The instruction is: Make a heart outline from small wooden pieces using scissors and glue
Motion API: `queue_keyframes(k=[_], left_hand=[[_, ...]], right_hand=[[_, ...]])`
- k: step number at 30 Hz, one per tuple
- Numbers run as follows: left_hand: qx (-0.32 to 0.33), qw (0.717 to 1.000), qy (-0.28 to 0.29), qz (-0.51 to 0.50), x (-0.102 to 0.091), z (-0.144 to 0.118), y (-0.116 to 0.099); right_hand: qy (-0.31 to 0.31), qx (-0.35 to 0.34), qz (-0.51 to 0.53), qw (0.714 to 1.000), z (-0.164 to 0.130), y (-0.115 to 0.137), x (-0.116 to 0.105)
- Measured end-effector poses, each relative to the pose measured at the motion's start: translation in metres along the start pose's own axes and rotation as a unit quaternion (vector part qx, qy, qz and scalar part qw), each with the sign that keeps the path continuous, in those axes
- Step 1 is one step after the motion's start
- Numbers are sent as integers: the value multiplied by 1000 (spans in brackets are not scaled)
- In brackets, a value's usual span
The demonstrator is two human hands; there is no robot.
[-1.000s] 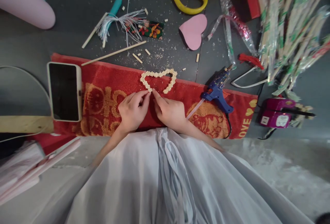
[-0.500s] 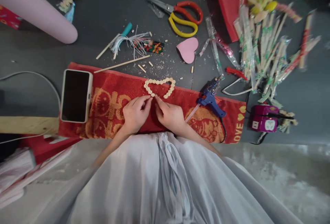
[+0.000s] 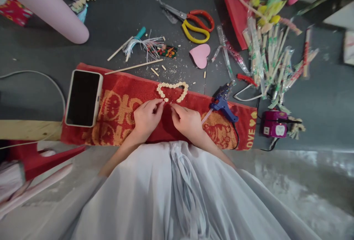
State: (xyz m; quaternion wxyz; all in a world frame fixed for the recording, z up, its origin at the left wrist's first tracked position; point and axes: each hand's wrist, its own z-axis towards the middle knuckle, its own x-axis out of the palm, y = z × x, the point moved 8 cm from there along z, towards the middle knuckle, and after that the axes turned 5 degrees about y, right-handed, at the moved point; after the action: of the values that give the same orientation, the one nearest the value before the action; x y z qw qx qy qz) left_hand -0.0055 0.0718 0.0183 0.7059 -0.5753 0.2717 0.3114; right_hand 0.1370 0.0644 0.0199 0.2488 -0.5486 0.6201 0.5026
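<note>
- 1 heart outline [image 3: 172, 90] made of small pale wooden bits lies on the far edge of 1 red towel [image 3: 121, 114]; its lower tip is unfinished, open toward the hands.
- 2 hands: the left hand [image 3: 146, 118] pinches a small pale bit at the heart's lower left end; the right hand [image 3: 186, 120] has its fingers curled, forefinger tip just beside the gap.
- 1 phone [image 3: 83, 98] rests on the towel's left end, 1 blue glue gun [image 3: 222, 101] on its right.
- 1 pair of scissors [image 3: 193, 24] and 1 pink heart [image 3: 200, 55] lie beyond.
</note>
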Motion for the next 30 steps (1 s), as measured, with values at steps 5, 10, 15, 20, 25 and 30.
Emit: queue_keyframes(k=[5,10,15,20,25,30], left_hand=[[-5,1000,10,-13,1,0,1],[-18,1000,13,-11,1,0,4],[-28,999,25,-8,3,0,6],[-15,999,28,4,5,-1,6],[8,999,40,19,7,-2,3],[18,998,51,27,9,-3,3]], right_hand=[[4,11,-16,1000,2,3,-4],[20,49,-90,995,12,12,-9],[35,45,-113,992,21,19,-9],[35,34,-104,993,22,21,-10],[10,36,-92,995,19,19,-13],[4,34,-87,996,19,17,-13]])
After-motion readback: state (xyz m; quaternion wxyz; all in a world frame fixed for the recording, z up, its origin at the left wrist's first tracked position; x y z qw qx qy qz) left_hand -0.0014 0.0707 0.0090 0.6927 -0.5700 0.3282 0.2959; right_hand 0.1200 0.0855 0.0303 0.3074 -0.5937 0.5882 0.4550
